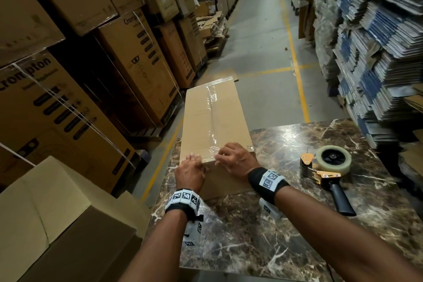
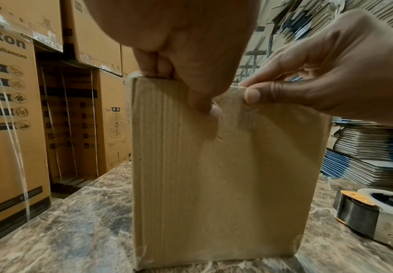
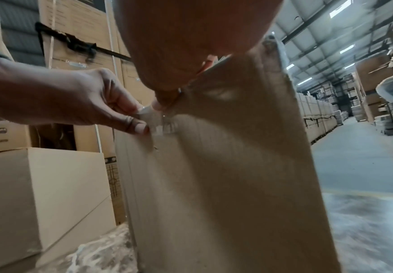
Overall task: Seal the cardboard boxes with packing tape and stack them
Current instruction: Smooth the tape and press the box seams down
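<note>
A long brown cardboard box (image 1: 212,117) lies on the marble table (image 1: 251,236), its far end reaching out past the table's far edge. Clear packing tape (image 1: 211,121) runs along its top seam and folds over the near end (image 2: 230,99). My left hand (image 1: 196,160) grips the near top edge, fingers on top and thumb (image 2: 214,110) pressing the tape onto the near face. My right hand (image 1: 219,157) pinches the tape's loose end (image 3: 155,120) between thumb and forefinger at that same edge. The tape dispenser (image 1: 329,167) lies on the table to the right, untouched.
Plain cream boxes (image 1: 57,213) stand low at my left beside the table. Tall strapped cartons (image 1: 68,98) wall the left side. Stacks of flattened cardboard (image 1: 377,52) line the right. An aisle floor with yellow lines (image 1: 295,64) runs ahead.
</note>
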Tool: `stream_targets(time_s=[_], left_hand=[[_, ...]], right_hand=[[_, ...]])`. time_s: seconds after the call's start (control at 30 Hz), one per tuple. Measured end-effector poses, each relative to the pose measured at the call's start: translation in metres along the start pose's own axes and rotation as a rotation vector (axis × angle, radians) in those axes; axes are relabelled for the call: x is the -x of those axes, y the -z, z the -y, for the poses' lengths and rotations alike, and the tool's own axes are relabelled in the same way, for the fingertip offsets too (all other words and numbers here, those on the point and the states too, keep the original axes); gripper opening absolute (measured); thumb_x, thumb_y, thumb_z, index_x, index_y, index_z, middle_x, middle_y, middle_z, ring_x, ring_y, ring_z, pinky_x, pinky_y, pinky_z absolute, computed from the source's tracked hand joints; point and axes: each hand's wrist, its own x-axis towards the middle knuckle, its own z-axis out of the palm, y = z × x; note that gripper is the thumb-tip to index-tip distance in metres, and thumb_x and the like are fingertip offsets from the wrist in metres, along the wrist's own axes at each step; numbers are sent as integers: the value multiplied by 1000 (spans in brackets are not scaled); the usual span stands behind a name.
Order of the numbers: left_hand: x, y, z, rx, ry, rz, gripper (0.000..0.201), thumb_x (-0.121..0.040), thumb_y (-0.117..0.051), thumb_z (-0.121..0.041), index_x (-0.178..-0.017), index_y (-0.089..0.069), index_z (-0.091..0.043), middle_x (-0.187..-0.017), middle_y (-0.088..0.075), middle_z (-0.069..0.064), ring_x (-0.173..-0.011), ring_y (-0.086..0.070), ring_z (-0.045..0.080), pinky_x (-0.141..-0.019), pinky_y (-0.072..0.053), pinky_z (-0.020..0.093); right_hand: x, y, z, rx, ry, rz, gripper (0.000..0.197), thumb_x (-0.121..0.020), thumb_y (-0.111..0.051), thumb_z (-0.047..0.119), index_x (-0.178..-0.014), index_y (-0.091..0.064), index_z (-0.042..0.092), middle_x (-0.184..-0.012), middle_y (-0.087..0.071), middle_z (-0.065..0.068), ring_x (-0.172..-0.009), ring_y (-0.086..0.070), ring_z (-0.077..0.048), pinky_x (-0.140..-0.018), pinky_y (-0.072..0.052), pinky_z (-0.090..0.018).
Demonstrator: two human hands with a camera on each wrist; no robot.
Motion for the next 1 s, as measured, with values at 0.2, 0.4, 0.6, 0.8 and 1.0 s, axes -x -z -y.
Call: stream_targets(time_s=[0.2,0.4,0.6,0.8,1.0], left_hand=[[3,0,5,50,-8,-22,43,-102,-53,-40,-140,-55,-21,-147,-55,4,-120,-62,23,-89,-53,35],[5,-4,8,118,-13,-42,48,-101,-57,-42,-144,-53,-20,-155,-49,5,-138,-52,21,-101,-50,36],[5,-8,6,156,-8,-90,51,-103,-54,-41,-150,-49,-20,-160,-42,4,-147,-40,20,-114,-38,34],[4,-13,7,191,-3,-102,53,-103,-55,-40,-151,-47,-21,-162,-40,5,-150,-36,21,-117,-33,34],[7,-30,1,313,51,-158,63,-101,-53,-51,-153,-45,-17,-163,-37,7,-153,-29,23,-125,-24,35]], right_hand=[[16,25,-29,-31,-49,30,21,-88,-77,33,-89,-77,13,-82,-69,-5,-78,-60,-24,-68,-55,-36],[37,50,-49,-68,-97,-6,18,-90,-80,31,-88,-79,14,-85,-70,-3,-78,-59,-23,-71,-54,-38],[44,57,-48,-122,-125,1,29,-92,-73,41,-94,-79,13,-89,-71,-2,-81,-60,-23,-73,-54,-38],[41,48,-44,-106,-129,-49,23,-102,-65,27,-86,-72,11,-83,-62,-3,-77,-50,-23,-71,-49,-41],[48,42,-46,-99,-110,-75,8,-95,-74,14,-94,-71,6,-87,-60,-7,-80,-51,-26,-73,-49,-41]])
